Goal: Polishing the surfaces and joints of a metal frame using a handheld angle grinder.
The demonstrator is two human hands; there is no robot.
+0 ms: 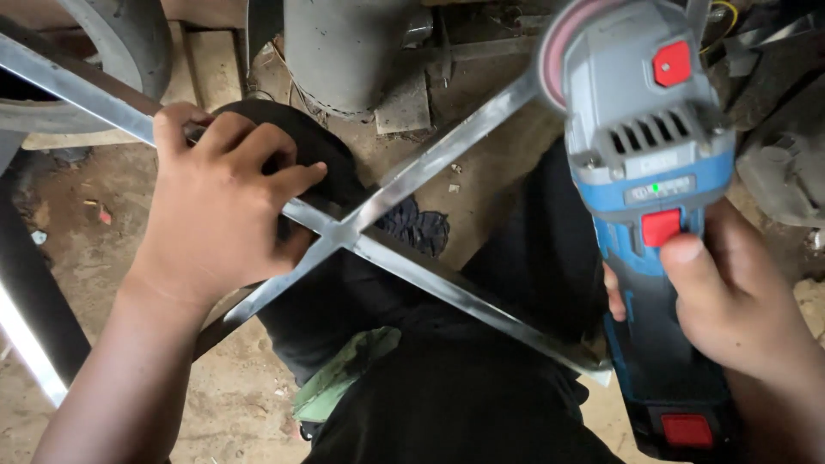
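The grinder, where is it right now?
In the head view, the grinder is at upper right, gripped by the right hand, its disc just above the far end of the crossed metal bars.

The floor (77,249) is bare brown dirt with little stones and bits of trash on it. At the top left edge sits a big dark tyre (129,43). Near the top middle stands a round grey metal can (344,51), with a flat grey block (404,103) just beside it. Grey metal junk (782,172) lies at the right edge. The light is dim and soft.
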